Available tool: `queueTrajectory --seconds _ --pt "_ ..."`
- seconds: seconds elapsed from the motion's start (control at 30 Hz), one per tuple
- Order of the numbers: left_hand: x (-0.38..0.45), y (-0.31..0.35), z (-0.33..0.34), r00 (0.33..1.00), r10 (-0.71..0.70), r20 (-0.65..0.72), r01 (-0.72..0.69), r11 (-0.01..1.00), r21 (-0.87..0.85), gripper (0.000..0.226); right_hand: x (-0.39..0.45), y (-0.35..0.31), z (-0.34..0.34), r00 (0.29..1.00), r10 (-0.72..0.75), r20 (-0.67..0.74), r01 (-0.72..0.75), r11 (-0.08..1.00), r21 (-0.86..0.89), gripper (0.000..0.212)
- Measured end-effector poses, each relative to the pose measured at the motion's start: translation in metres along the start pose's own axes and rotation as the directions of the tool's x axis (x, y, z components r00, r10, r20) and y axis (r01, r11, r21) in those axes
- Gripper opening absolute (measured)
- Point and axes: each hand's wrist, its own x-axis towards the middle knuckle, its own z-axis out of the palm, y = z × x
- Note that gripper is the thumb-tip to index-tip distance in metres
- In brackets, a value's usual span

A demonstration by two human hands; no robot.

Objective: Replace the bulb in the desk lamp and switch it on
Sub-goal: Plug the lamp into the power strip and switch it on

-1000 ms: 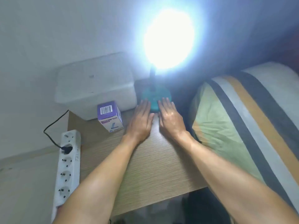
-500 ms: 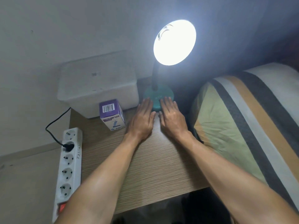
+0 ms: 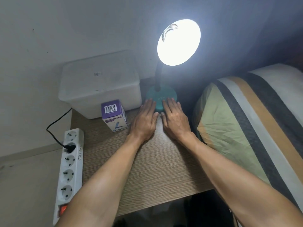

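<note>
Your lamp (image 3: pixel 161 97) stands at the back of the desk (image 3: pixel 147 169), and it is lit: the round shade (image 3: pixel 178 42) glows white and faces toward you, so bright that the bulb inside cannot be made out. A dark neck (image 3: pixel 157 76) curves up from the teal base (image 3: pixel 161 95) to the shade.

Your left hand (image 3: pixel 144 120) lies flat and palm down on the desk just in front of the base, fingers straight and close together, holding nothing. Its fingertips (image 3: pixel 150 101) reach the left front edge of the base. Your right hand (image 3: pixel 174 119) lies the same way beside it, flat, fingers spread only a little, empty, with its fingertips (image 3: pixel 170 100) on the right front of the base. The two thumbs nearly meet in front of the base.

Left of the base sits a white plastic bin (image 3: pixel 100 89) with its lid on, close to the base. In front of the bin, left of your left hand, a small purple and white box (image 3: pixel 114 114) stands upright with a barcode on its top face.

Further left of the lamp, off the edge of the desk, a white power strip (image 3: pixel 70 171) lies lengthwise. A black plug (image 3: pixel 69 147) sits in its second socket from the far end, with its cord (image 3: pixel 55 125) looping back toward the bin. The strip's switch (image 3: pixel 62 209) at the near end shows orange.

Right of the lamp, a striped pillow (image 3: pixel 246 122) lies against the side of the desk.
</note>
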Motion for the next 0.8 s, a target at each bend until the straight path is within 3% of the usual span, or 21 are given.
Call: queueTrajectory --seconds 0.53,0.8 --pt "0.000 -0.005 0.004 0.999 0.038 -0.034 -0.038 0.999 -0.001 0.062 0.007 -0.003 0.002 1.000 0.023 -0.016 -0.024 0.998 -0.059 0.050" --pt "-0.002 0.004 -0.009 0.997 -0.016 0.081 0.005 0.992 0.127 0.067 0.010 -0.006 -0.013 0.990 0.038 0.134 -0.025 0.995 -0.095 0.056"
